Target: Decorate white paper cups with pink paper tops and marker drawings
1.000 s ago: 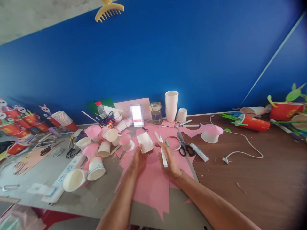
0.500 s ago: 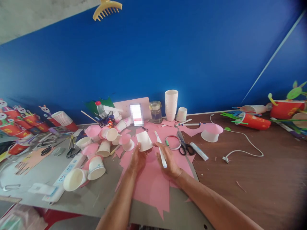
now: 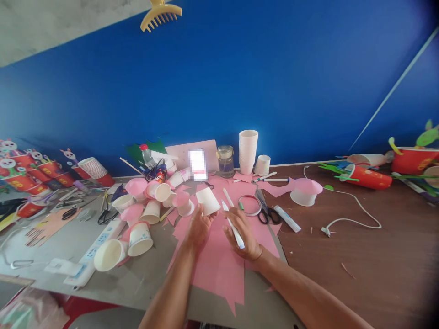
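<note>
My left hand (image 3: 198, 226) holds a white paper cup (image 3: 207, 201) upside down over a sheet of pink paper (image 3: 219, 258). My right hand (image 3: 243, 230) grips a white pen-like stick (image 3: 233, 225), its tip pointing up and left toward the cup. Both hands hover just above the pink sheet, a few centimetres apart. Right of my right hand lie a roll of tape (image 3: 249, 205), black scissors (image 3: 264, 209) and a white glue tube (image 3: 287, 218).
A heap of white and pink-topped cups (image 3: 144, 210) lies to the left beside a power strip (image 3: 92, 253). A cup stack (image 3: 247, 151), a jar (image 3: 225, 161) and a phone stand at the back. A white cable (image 3: 350, 208) and red craft cups (image 3: 366, 176) lie right.
The stick in my right hand has tilted and slipped a little lower. The view has shifted slightly to the left; the cup stays in my left hand.
</note>
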### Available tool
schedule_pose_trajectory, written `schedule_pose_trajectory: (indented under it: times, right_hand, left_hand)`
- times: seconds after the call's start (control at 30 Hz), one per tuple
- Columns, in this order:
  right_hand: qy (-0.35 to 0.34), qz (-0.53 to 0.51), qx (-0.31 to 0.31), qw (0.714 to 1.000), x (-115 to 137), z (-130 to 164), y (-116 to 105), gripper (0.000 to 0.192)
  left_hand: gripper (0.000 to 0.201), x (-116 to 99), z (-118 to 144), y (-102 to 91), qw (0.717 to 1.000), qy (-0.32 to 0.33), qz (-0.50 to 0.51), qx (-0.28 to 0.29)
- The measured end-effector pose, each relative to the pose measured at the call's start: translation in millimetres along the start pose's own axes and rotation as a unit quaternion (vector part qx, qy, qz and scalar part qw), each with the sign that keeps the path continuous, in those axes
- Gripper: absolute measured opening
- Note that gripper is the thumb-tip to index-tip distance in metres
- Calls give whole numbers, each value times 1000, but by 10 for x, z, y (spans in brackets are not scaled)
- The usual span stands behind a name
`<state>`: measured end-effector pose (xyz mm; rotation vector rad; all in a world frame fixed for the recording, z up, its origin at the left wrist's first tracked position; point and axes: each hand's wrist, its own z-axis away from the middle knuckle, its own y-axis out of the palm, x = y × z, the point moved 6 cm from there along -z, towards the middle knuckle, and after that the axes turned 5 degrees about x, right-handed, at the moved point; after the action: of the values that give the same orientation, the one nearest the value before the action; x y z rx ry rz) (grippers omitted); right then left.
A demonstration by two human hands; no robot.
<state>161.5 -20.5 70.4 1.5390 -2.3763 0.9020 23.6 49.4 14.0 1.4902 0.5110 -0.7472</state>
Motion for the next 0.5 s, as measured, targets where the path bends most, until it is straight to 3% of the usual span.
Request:
schedule_pose_trajectory:
  times: [0.17,0.33,0.5]
  right_hand:
    - [-2,11,-1,1000,8,-12,17,38]
    - [45,18,-6,999,-102,16,57,34]
    - [34,23,-3,999,-93,23,85,37]
  left_hand:
    - [42,4,6,-7,1000,-3,-3,-1]
    - [46,-39,24,25,1000,17,-5,-6]
    - [44,-56,31,56,1000,14,-15,7]
